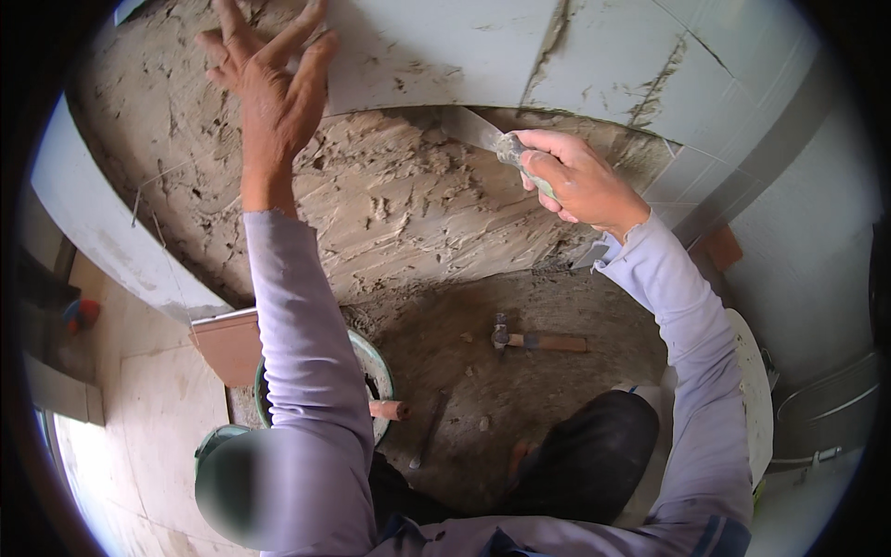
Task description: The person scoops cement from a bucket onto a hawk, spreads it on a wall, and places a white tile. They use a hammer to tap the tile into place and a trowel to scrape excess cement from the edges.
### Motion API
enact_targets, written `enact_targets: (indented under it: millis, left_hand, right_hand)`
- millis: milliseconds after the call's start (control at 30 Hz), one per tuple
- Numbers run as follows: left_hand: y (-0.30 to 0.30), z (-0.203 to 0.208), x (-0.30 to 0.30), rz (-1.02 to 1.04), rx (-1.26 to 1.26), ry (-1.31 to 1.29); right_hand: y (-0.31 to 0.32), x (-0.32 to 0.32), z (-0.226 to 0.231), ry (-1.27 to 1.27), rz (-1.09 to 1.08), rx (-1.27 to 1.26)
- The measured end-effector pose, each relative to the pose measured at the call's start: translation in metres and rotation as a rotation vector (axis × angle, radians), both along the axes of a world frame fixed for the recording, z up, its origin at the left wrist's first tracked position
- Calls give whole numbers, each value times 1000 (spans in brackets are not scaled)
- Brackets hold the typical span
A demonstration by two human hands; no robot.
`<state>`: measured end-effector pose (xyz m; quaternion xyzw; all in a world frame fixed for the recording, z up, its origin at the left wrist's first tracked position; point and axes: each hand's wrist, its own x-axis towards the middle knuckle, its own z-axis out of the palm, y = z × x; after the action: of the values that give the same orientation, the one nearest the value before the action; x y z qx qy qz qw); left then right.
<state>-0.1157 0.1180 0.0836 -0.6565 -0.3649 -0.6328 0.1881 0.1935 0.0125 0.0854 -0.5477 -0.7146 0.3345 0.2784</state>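
Observation:
My right hand (585, 181) grips the mortar-smeared handle of a trowel (473, 128). Its flat metal blade points left and meets the lower edge of the large white tiles (445, 56). Up at the far left, my left hand (278, 93) has its fingers spread, against or just over the rough grey-brown mortar (167, 130), close to the left edge of the tiles. A lower band of mortar (418, 204), ridged and scraped, stretches beneath the tiles between my two arms. Where the blade tip ends is partly lost in shadow.
A hammer (548, 343) with a wooden handle lies on the dirty floor. Left of it stand a green-rimmed bucket (385, 371), partly behind my left arm, and a reddish-brown tile piece (227, 348). A thin dark rod (429, 432) lies near my legs. White panels (121, 223) border the left.

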Motion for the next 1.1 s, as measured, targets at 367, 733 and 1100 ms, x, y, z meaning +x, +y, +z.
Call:
enact_targets:
  millis: [367,733,1100]
  left_hand:
    - [8,-6,0,-2,8,-30]
    - [9,-9,3,-25,14,-75]
    - [12,-7,7,-22,16,-53]
  right_hand:
    - [-58,22,67,-1033,-146,706]
    - [-33,-10,156,-1313,-129,584]
    - [-46,3,201,-1318,-280,936]
